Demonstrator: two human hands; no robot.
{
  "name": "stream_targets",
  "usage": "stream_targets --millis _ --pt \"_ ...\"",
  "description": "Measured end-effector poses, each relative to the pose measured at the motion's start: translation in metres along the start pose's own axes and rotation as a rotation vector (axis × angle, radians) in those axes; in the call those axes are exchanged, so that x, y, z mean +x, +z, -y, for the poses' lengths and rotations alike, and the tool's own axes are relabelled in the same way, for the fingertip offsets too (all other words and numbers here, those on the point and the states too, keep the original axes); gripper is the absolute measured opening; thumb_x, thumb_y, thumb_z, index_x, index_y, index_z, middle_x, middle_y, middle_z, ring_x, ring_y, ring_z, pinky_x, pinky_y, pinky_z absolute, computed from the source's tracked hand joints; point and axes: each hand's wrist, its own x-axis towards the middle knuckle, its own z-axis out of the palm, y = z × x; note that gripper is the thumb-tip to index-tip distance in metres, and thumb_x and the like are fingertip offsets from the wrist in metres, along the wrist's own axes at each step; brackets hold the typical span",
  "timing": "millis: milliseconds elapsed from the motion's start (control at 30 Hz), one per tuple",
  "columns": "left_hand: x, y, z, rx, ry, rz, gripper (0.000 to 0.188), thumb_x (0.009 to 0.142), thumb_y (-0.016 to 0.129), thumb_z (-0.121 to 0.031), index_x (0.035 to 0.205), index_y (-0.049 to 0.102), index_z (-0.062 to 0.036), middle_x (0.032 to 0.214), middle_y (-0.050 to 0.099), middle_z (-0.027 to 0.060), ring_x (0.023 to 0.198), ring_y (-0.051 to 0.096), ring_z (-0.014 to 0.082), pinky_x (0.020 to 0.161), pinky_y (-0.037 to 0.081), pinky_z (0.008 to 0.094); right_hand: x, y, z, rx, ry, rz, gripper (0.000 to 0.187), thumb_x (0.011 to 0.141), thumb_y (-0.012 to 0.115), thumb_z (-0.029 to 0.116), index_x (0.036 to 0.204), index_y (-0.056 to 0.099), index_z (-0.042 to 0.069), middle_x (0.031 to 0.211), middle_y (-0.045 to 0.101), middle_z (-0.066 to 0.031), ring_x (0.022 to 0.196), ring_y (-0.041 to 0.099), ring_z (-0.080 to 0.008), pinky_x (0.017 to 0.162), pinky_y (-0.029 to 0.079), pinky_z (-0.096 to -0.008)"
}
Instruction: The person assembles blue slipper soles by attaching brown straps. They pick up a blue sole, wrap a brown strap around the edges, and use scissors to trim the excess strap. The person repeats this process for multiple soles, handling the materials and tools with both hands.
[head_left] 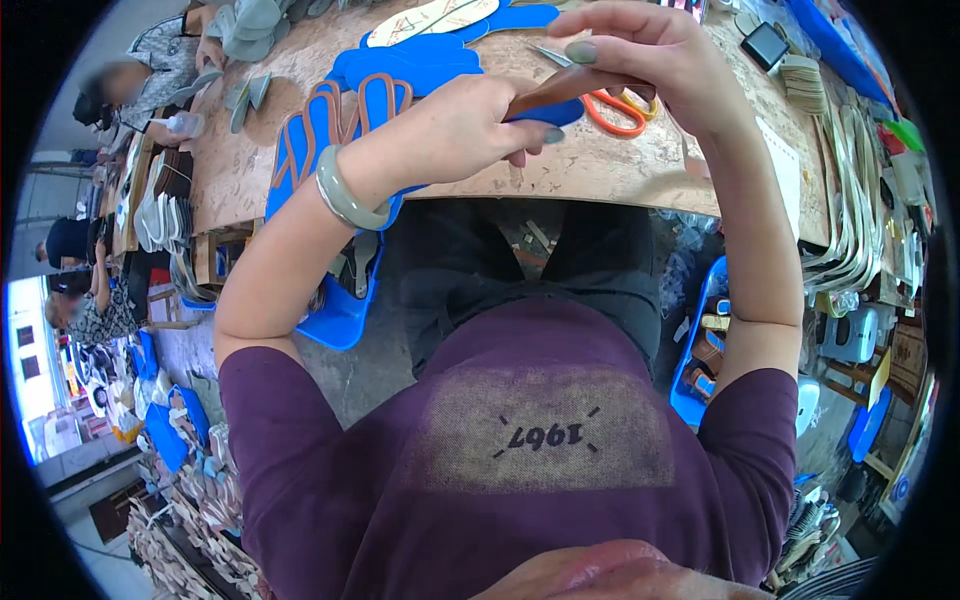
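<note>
Above the table, my left hand [470, 125] is closed round one end of a blue sole-shaped piece [562, 112] with a brown leather-like strip [560, 90] along its upper edge. My right hand [665, 65] has its thumb and fingers on the other end of the brown strip, the fingers curled beneath it. Just behind the piece lie scissors [612, 118] with orange handles, their blades partly covered by my hand. Left of my left hand, blue sole pieces with looped brown straps [322, 115] lie overlapping. More blue soles [405, 68] are stacked beyond my wrist.
A cream sole-shaped pattern [430, 20] rests on the far blue soles. Grey sole pieces [250, 30] lie at the far left, near a person at work [165, 60]. Long stacked strips [850, 200] line the right table end. Blue bins [345, 320] stand below the table edge.
</note>
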Motion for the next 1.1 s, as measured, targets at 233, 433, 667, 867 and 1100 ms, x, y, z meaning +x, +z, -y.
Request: stream_targets --millis 233,433,667,867,1100 --pt "-0.007 0.033 0.010 -0.636 0.130 -0.139 0.036 0.093 0.057 -0.027 0.117 0.052 -0.0003 0.082 0.063 0.0067 0.068 0.061 0.0114 0.064 0.052 0.0236 -0.014 0.004 -0.058 0.328 -0.192 -0.224 0.018 0.085 0.066 0.011 0.101 0.062 0.005 0.077 0.065 -0.0015 0.060 0.054 -0.0010 0.047 0.033 -0.0142" --pt "0.003 0.059 0.020 -0.866 0.167 -0.272 0.029 0.095 0.055 -0.028 0.106 0.054 -0.0016 0.081 0.062 0.0077 0.069 0.061 0.0129 0.063 0.053 0.0244 -0.021 0.046 -0.087 0.738 -0.220 -0.299 0.009 0.086 0.064 0.010 0.094 0.062 0.006 0.067 0.060 -0.0023 0.053 0.056 -0.0100 0.049 0.043 -0.0239" --pt "0.011 0.067 0.033 -1.052 0.257 -0.527 0.028 0.097 0.050 -0.027 0.104 0.057 -0.0010 0.086 0.065 0.0079 0.075 0.065 0.0129 0.070 0.054 0.0263 -0.031 0.064 -0.078 0.380 -0.297 -0.455 0.019 0.088 0.064 0.011 0.104 0.065 0.000 0.080 0.066 -0.0062 0.065 0.062 -0.0104 0.062 0.049 -0.0199" --pt "0.018 0.071 0.032 -1.102 0.406 -0.659 0.033 0.099 0.043 -0.028 0.110 0.051 0.0028 0.107 0.062 0.0225 0.099 0.063 0.0297 0.085 0.052 0.0400 -0.036 0.082 -0.097 0.025 -0.313 -0.566 0.015 0.083 0.069 0.012 0.095 0.072 0.002 0.085 0.069 -0.0061 0.076 0.062 -0.0091 0.069 0.049 -0.0216" --pt "0.012 0.065 0.035 -1.131 0.435 -0.660 0.033 0.099 0.043 -0.029 0.104 0.053 0.0024 0.095 0.064 0.0173 0.094 0.064 0.0297 0.084 0.052 0.0403 -0.042 0.098 -0.094 0.282 -0.111 -0.507 0.019 0.084 0.068 0.011 0.099 0.070 0.000 0.083 0.068 -0.0029 0.074 0.060 -0.0063 0.069 0.049 -0.0201"
